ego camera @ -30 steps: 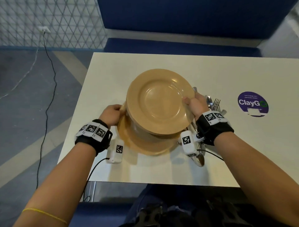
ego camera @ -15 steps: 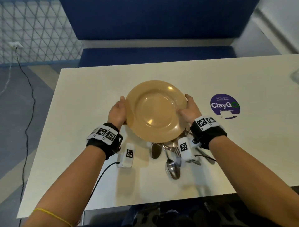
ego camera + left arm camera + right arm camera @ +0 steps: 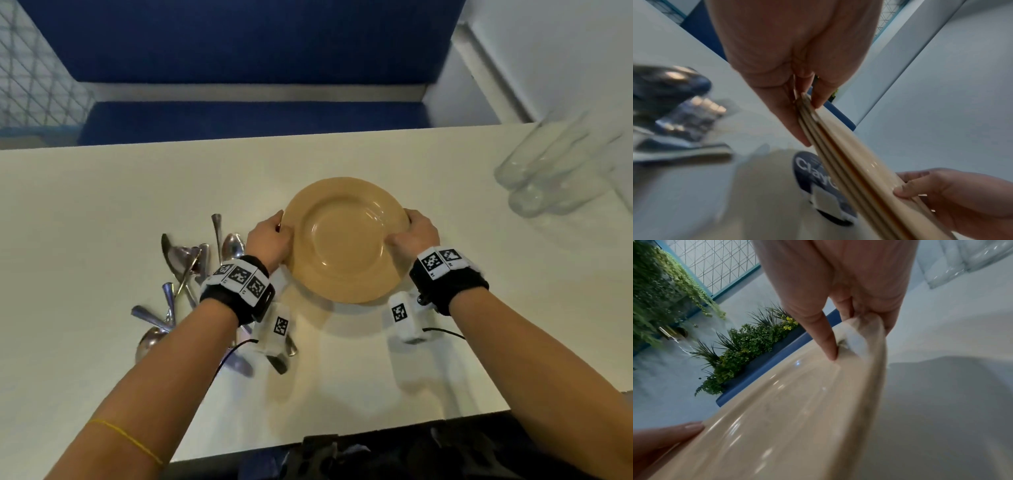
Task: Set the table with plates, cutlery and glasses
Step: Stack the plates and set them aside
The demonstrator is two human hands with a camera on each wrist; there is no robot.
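Observation:
A stack of tan plates (image 3: 346, 240) hangs a little above the cream table (image 3: 102, 205), held by both hands. My left hand (image 3: 279, 236) grips the stack's left rim, thumb on top. My right hand (image 3: 407, 229) grips the right rim the same way. The left wrist view shows several plate edges (image 3: 849, 155) pinched between thumb and fingers of the left hand (image 3: 803, 100), with the right hand (image 3: 941, 191) across. In the right wrist view the right hand's (image 3: 849, 331) thumb presses on the top plate (image 3: 777, 418).
Loose spoons, forks and knives (image 3: 185, 267) lie in a pile left of the plates, partly under my left forearm. Clear glasses (image 3: 555, 171) stand at the table's far right. A ClayGo sticker (image 3: 813, 172) lies under the stack. A blue bench (image 3: 239, 120) runs behind the table.
Both hands have carried the plate stack to the right, off the cutlery pile and over the sticker. The cutlery now lies uncovered to the left, and the glasses have come into view.

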